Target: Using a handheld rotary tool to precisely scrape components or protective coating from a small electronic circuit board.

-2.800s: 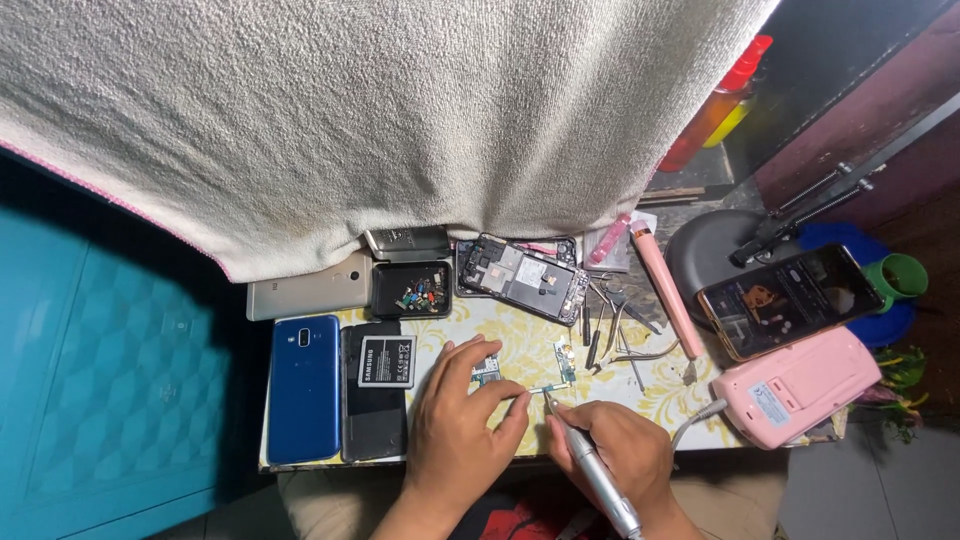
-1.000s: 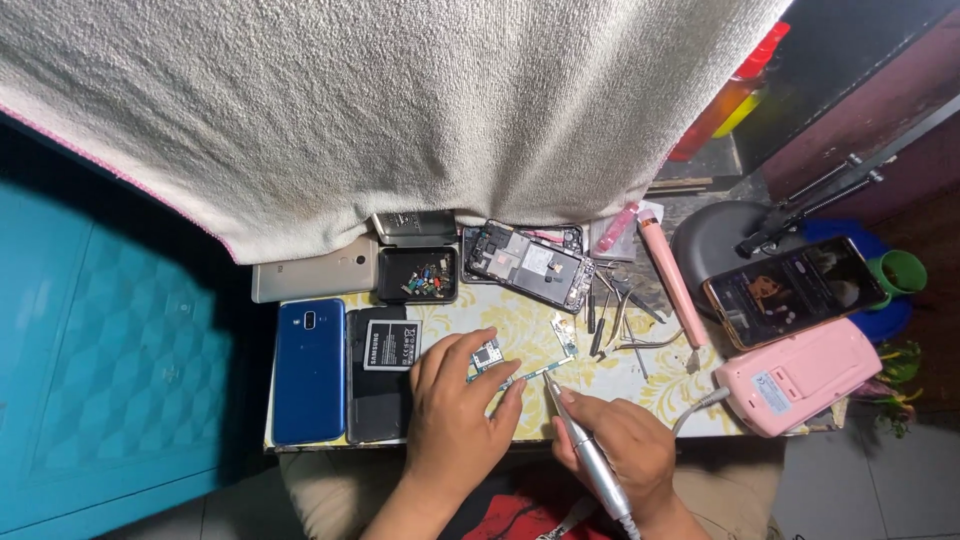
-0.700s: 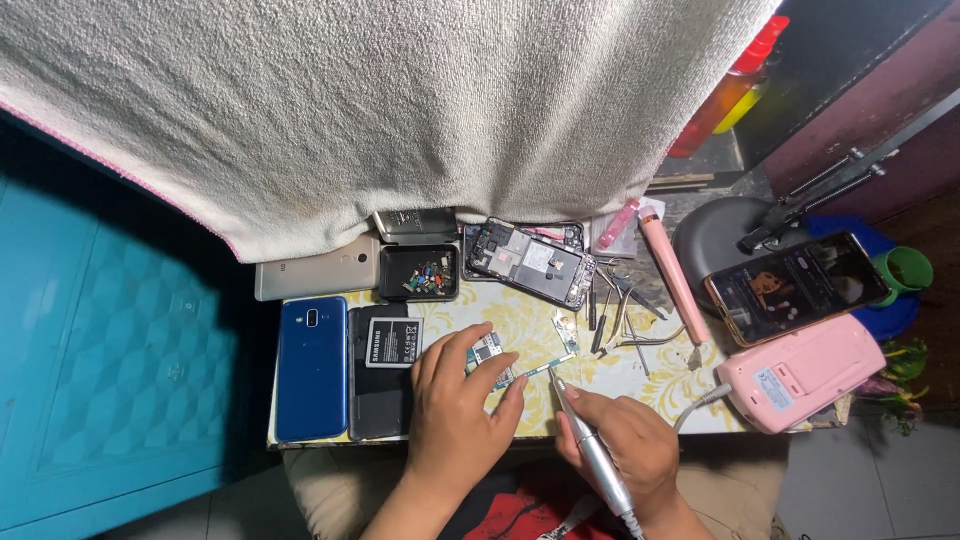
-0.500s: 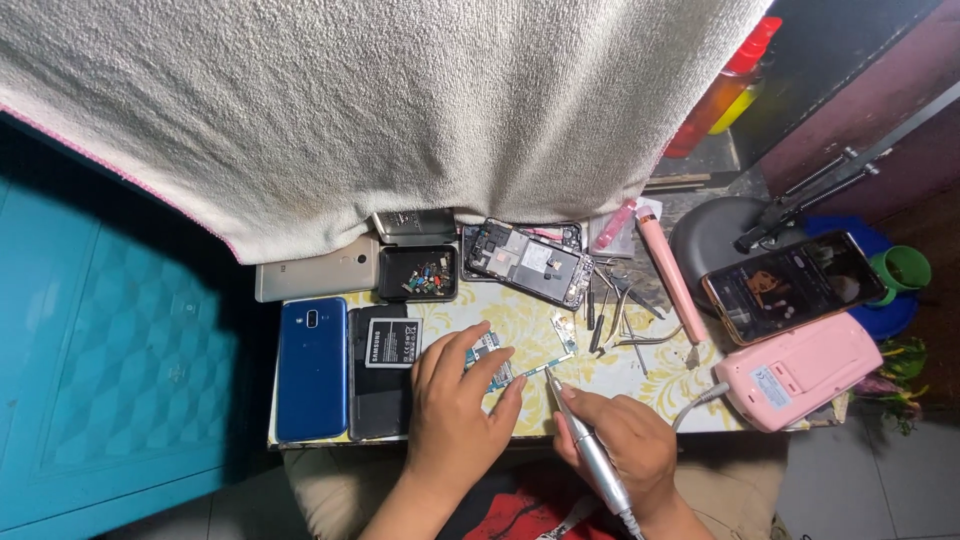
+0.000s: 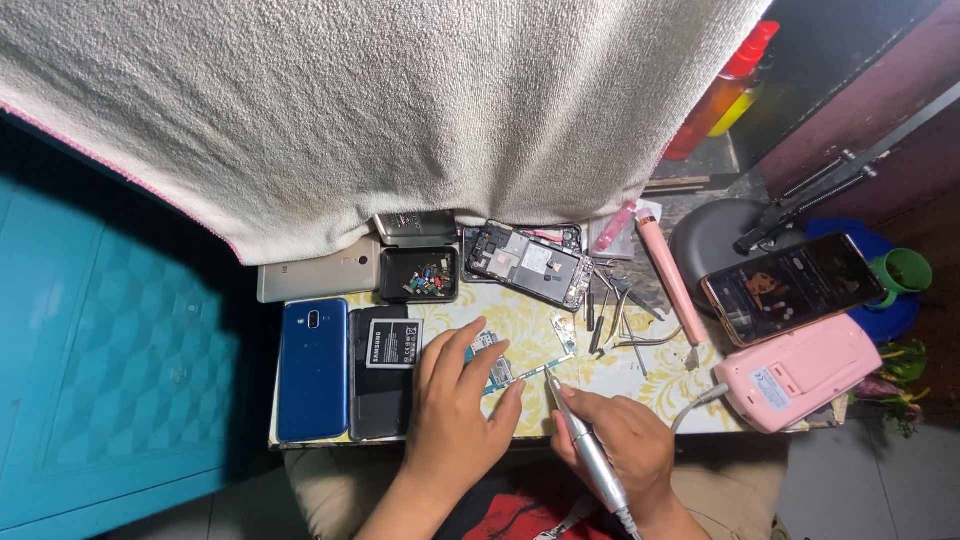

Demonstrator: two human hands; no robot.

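Barely shifted since a moment ago — left hand (image 5: 455,410) fingers spread, pinning circuit board (image 5: 497,366); right hand (image 5: 620,445) clamped on silver rotary tool (image 5: 585,445), tip at board's edge.

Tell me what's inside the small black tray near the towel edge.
The small black tray holds a loose pile of tiny mixed-colour parts, probably screws, too small to identify. Its floor beneath them is hidden. A grey phone lies beside it, and an opened phone on the other side.
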